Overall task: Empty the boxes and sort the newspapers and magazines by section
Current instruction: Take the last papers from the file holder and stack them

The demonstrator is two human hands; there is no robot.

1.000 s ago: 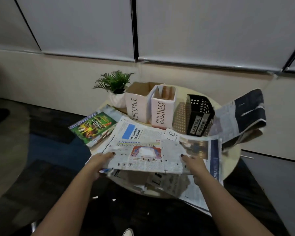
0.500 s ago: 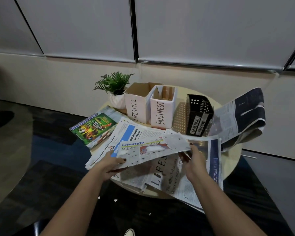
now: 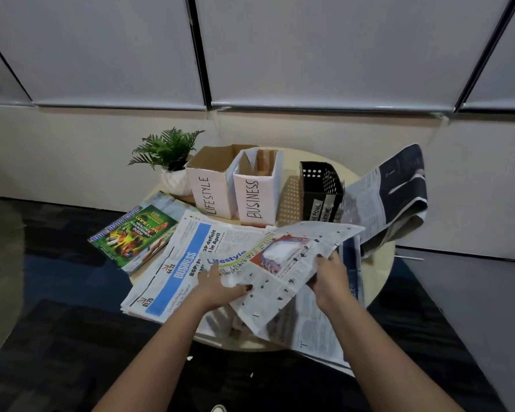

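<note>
Holding the Lifestyle newspaper section [image 3: 280, 257] between both hands, you have it lifted slightly off the pile and slanted, its far corner reaching toward the black mesh organizer [image 3: 321, 188]. Your left hand [image 3: 220, 288] lies near the sheet's near-left edge with its fingers spread over the paper and the thumb on top; whether the fingers curl under the edge cannot be told. Your right hand [image 3: 330, 278] grips the right edge, fingers curled over it with the dark-painted nails showing.

Under and to the left of that sheet lies the Business newspaper section [image 3: 176, 272], flat on the round tabletop [image 3: 378, 275], its blue banner facing up. More newspaper pages [image 3: 315, 331] lie beneath your hands and hang over the near edge. A green magazine [image 3: 134, 233] rests at the left edge on top of another magazine, partly overhanging.

At the back stand two white boxes touching side by side: the LIFESTYLE box [image 3: 211, 188] on the left and the BUSINESS box [image 3: 257, 194] on the right, both open at the top. A small potted plant [image 3: 170, 162] sits just left of them. A dark folded newspaper [image 3: 393, 197] droops off the right side of the tabletop.
</note>
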